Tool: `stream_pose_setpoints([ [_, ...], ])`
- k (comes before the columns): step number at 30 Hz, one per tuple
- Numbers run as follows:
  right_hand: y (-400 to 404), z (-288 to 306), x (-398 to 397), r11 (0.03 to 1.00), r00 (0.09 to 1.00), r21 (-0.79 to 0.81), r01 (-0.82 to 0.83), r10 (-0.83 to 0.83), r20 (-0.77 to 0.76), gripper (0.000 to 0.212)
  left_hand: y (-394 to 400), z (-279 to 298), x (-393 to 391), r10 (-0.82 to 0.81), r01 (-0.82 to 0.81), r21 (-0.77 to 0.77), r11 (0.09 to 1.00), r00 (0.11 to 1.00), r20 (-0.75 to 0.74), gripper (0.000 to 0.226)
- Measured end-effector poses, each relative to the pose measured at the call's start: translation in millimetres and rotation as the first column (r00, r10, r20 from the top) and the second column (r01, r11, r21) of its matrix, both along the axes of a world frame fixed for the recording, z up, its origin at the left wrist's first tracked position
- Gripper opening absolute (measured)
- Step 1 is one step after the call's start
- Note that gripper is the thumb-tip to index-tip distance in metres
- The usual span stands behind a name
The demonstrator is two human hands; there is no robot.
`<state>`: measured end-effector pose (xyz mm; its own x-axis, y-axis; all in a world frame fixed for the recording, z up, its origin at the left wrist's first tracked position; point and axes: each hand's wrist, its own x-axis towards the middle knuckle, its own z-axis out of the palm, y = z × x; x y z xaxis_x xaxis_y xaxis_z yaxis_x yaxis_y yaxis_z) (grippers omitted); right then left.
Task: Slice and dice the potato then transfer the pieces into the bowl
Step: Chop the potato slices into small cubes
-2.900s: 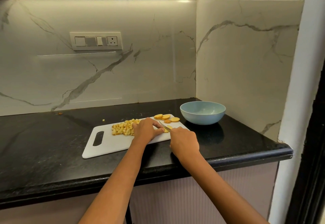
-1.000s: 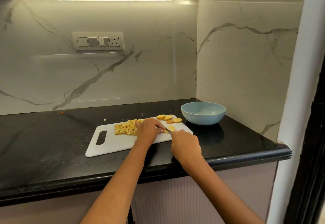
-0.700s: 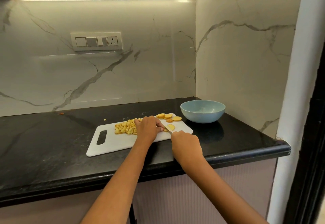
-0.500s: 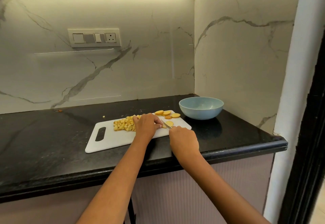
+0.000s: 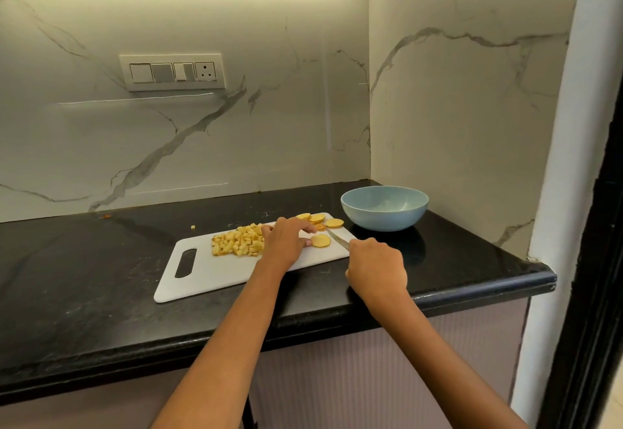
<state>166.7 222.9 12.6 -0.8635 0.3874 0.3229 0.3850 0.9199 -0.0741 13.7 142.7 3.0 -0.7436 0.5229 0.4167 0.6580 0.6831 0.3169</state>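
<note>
A white cutting board (image 5: 215, 270) lies on the black counter. A heap of diced potato (image 5: 237, 243) sits on its middle. Round potato slices (image 5: 317, 218) lie at the board's far right corner. One slice (image 5: 320, 240) lies flat nearer me. My left hand (image 5: 286, 238) rests on the board with its fingertips touching that slice. My right hand (image 5: 376, 265) grips a knife (image 5: 337, 239) whose blade points at the slice. The light blue bowl (image 5: 384, 208) stands to the right of the board, with nothing visible inside.
One small potato bit (image 5: 193, 226) lies on the black counter (image 5: 84, 277) behind the board. Marble walls close the back and right side. A switch panel (image 5: 172, 72) is on the back wall. The counter's front edge runs under my forearms.
The left hand's fingers have spread out toward one slice lying flat on the board. The knife blade now sits to the right of that slice. The camera view shifted slightly.
</note>
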Motion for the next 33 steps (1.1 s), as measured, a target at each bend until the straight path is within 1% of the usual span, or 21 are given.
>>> stream_pose_setpoints([
  [2, 2.3, 0.8, -1.7, 0.999, 0.999, 0.022, -0.035, 0.034, 0.018, 0.025, 0.8, 1.0, -0.1, -0.027, 0.028, -0.020, 0.999, 0.999, 0.032, 0.031],
  [7, 14.0, 4.3, -8.1, 0.991, 0.992, 0.063, -0.117, 0.114, 0.060, 0.025, -1.6, 0.9, -0.5, -0.066, 0.067, -0.016, 0.998, 0.995, 0.069, 0.037],
  [9, 16.4, 4.1, -9.1, 0.991, 0.992, 0.069, -0.116, 0.112, 0.054, 0.026, -1.1, -0.4, -0.6, -0.089, 0.091, -0.009, 0.996, 0.992, 0.089, 0.041],
  [11, 16.7, 1.1, -8.7, 0.994, 0.996, 0.063, -0.084, 0.083, 0.017, 0.026, 0.0, -1.0, -1.2, -0.121, 0.124, -0.018, 0.992, 0.987, 0.107, 0.043],
  [13, 15.8, -2.9, -7.5, 0.998, 0.999, 0.037, -0.044, 0.045, -0.023, 0.027, 1.1, -1.4, -2.6, -0.142, 0.149, -0.055, 0.987, 0.983, 0.120, 0.046],
  [16, 12.6, -4.5, -4.3, 1.000, 0.998, 0.019, -0.016, 0.017, -0.052, 0.027, 0.2, -0.1, -3.6, -0.131, 0.146, -0.148, 0.978, 0.985, 0.108, 0.045],
  [20, 4.2, -5.9, 1.9, 1.000, 0.997, -0.001, -0.016, 0.016, -0.072, 0.030, -0.6, 3.0, -2.0, -0.083, 0.089, -0.266, 0.960, 0.996, 0.034, 0.040],
  [22, -1.6, -7.6, 4.2, 1.000, 0.997, -0.014, 0.003, -0.004, -0.078, 0.032, -1.7, 3.7, -0.2, -0.058, 0.056, -0.296, 0.954, 0.998, 0.001, 0.038],
  [24, -7.7, -9.4, 5.4, 0.999, 0.996, -0.026, 0.028, -0.031, -0.085, 0.031, -3.8, 2.9, 1.8, -0.048, 0.043, -0.286, 0.957, 0.999, -0.011, 0.037],
  [29, -16.3, -6.3, 5.2, 1.000, 0.998, -0.010, 0.022, -0.023, -0.062, 0.027, -9.5, -0.1, 6.1, -0.043, 0.040, -0.133, 0.990, 0.999, -0.016, 0.038],
  [31, -17.1, -3.4, 4.5, 1.000, 0.999, 0.007, 0.009, -0.008, -0.044, 0.026, -10.4, 1.2, 6.9, -0.010, 0.009, -0.142, 0.990, 1.000, -0.006, 0.035],
  [33, -17.7, -1.8, 3.7, 1.000, 0.999, 0.021, 0.001, -0.001, -0.032, 0.025, -10.4, 2.7, 8.0, 0.023, -0.023, -0.188, 0.982, 1.000, -0.002, 0.033],
])
